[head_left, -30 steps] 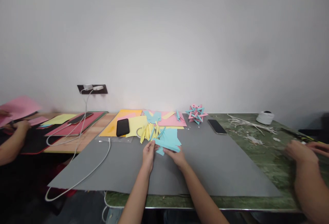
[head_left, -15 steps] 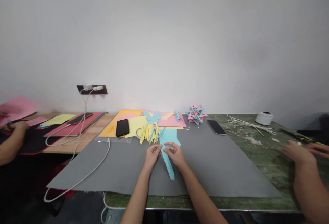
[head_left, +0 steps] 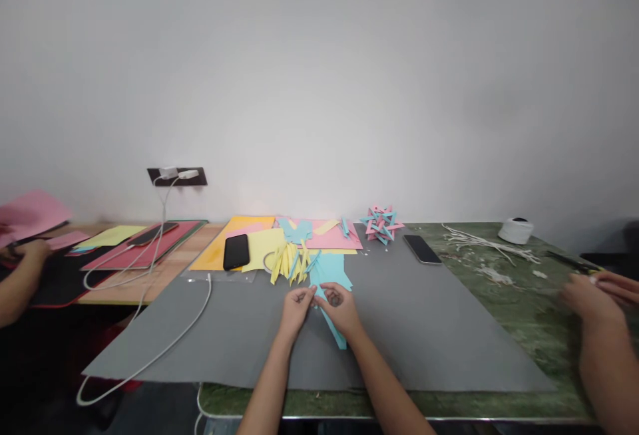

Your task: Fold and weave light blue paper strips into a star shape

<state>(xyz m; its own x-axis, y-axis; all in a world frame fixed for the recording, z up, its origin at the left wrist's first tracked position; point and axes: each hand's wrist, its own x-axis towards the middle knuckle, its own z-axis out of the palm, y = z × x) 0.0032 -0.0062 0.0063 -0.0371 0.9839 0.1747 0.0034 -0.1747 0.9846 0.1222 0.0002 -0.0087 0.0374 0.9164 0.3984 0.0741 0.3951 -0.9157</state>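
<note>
My left hand [head_left: 296, 304] and my right hand [head_left: 340, 306] meet over a grey mat [head_left: 414, 315], both pinching the near end of a long light-blue paper strip [head_left: 335, 332] that runs toward me under my right hand. Just beyond my fingers lies a stack of light-blue paper pieces [head_left: 329, 267]. To its left is a bunch of folded yellow strips [head_left: 289, 262] with a few blue ones mixed in.
Two black phones [head_left: 236, 251] [head_left: 422, 248] lie on the table, with yellow, orange and pink sheets [head_left: 319, 232] behind. A pink-and-blue woven paper star [head_left: 381, 222] sits at the back. A white cable [head_left: 164, 342] crosses the mat's left. Other people's hands [head_left: 586, 295] [head_left: 24, 252] work at both sides.
My hands pulled one blue strip out of the pile and brought it toward me; a second ago they rested on the spread blue pieces. The strip now lies lengthwise under my right hand.
</note>
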